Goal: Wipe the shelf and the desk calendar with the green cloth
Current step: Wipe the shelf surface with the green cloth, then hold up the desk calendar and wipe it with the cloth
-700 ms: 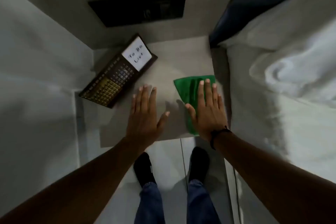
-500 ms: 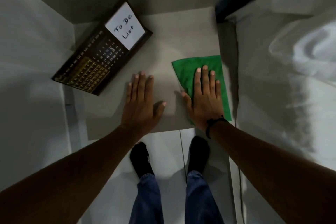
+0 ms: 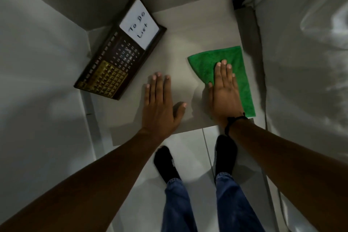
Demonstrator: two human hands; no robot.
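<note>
Nearest: two feet in black socks (image 3: 166, 164) and blue jeans (image 3: 235, 203) on the pale floor (image 3: 188, 149), standing just short of the shelf's front edge

shelf (image 3: 188, 30): light grey flat top, fills the middle of the view, walls on its left and far sides

left hand (image 3: 160, 107): flat on the shelf, palm down, near the front edge at about mid-width. Four fingers straight and held together, thumb stuck out to the right. Holding nothing, not touching the cloth or the calendar

right hand (image 3: 225, 94): flat, palm down, pressing on the green cloth (image 3: 239, 66). Fingers straight and close together, thumb tucked along the cloth's left edge. No pinch, just pressing. Black band (image 3: 233, 120) on the wrist sits at the shelf's front edge

green cloth: spread flat on the shelf's right side, running from about mid-depth down to the front right corner, right edge close to the shelf's right edge. Hand covers its lower left part

desk calendar (image 3: 120, 52): dark frame, lying at a slant on the shelf's left side, well apart from the cloth, just beyond and left of the left hand's fingertips. Near end carries a gold grid of numbers and hangs slightly past the shelf's left edge; far end has a white card reading "To Do List"

Right of the shelf: white bedding (image 3: 305, 52), alongside the shelf's whole right side
</note>
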